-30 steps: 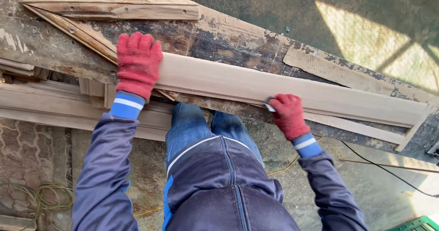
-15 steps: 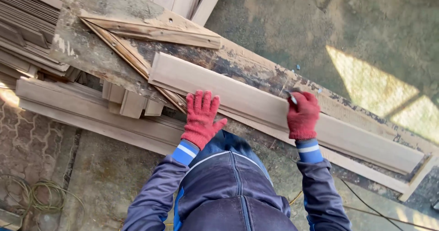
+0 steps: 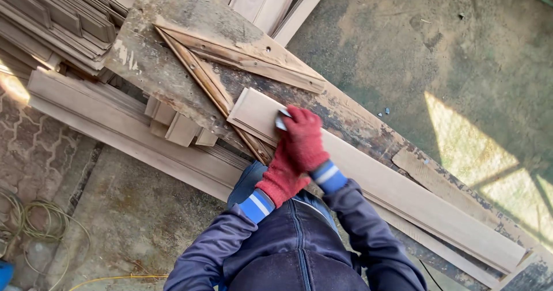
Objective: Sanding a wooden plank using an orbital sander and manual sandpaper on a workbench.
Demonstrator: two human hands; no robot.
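On the worn bench [image 3: 173, 66], a pale board [image 3: 403, 193] is lying lengthwise; the right hand [image 3: 304, 136] is gripping a small pad [image 3: 282, 121] near its left end; the left hand [image 3: 282, 176] is resting below, grip unclear; stacked boards [image 3: 52, 20] are sitting alongside.

My right hand [image 3: 303, 136] is covering most of the small pale pad [image 3: 282, 121] I am gripping, so only its corner is showing and I cannot tell what it is. My right wrist is crossing over my left hand [image 3: 280, 177], hiding its fingers and whatever they are touching. My own body is blocking the near edge of the long board [image 3: 397, 193]. The stacked planks [image 3: 52, 20] are running off the upper left edge, and the cord [image 3: 34, 222] is running off the left one.
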